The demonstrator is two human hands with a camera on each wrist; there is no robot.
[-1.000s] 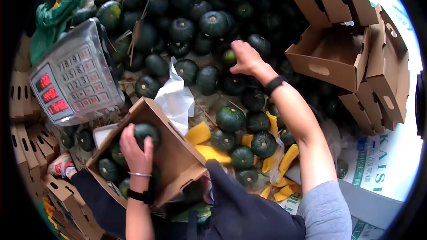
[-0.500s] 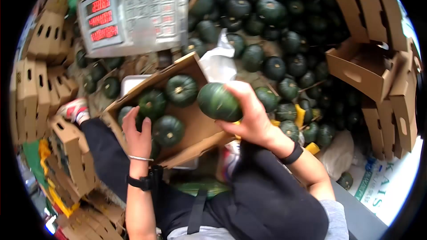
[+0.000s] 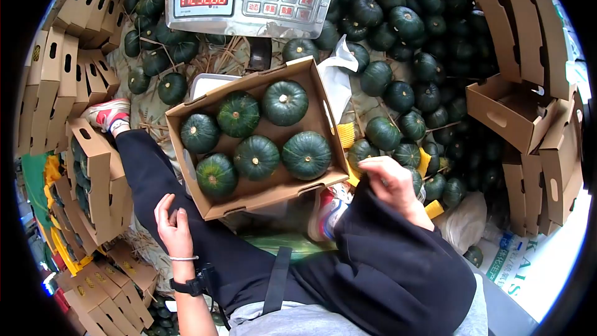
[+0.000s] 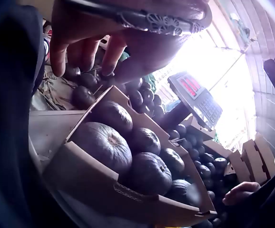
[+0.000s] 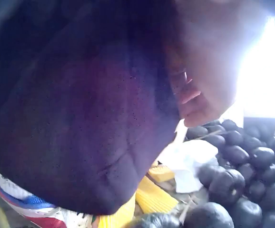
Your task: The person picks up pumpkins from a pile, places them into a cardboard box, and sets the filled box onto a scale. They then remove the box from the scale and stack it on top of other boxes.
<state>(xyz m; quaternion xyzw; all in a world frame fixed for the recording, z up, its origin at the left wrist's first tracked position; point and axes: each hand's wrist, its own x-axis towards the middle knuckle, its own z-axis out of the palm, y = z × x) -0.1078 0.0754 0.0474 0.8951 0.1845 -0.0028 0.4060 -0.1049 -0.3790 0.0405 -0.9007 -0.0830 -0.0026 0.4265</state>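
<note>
A cardboard box (image 3: 261, 196) holds several dark green squash (image 3: 285, 102) in two rows, stems up. My left hand (image 3: 175, 229) hangs over the left thigh, off the box's near left corner, fingers loosely bent and holding nothing. In the left wrist view its fingers (image 4: 112, 54) dangle above the box of squash. My right hand (image 3: 393, 188) is by the right knee, right of the box, with loosely bent fingers and nothing in them. The right wrist view has that hand (image 5: 206, 95) beside the dark trouser leg, partly blurred.
A digital scale (image 3: 249, 0) with red figures stands beyond the box. A white tray edge (image 3: 208, 84) shows beside the box. Loose squash (image 3: 407, 23) pile up behind and to the right. Cardboard boxes (image 3: 53, 87) line the left; an empty box (image 3: 507, 109) sits right.
The right hand brought a squash from the pile to the box, and it now lies inside. Both hands have drawn back from the box toward the legs. The head view has shifted.
</note>
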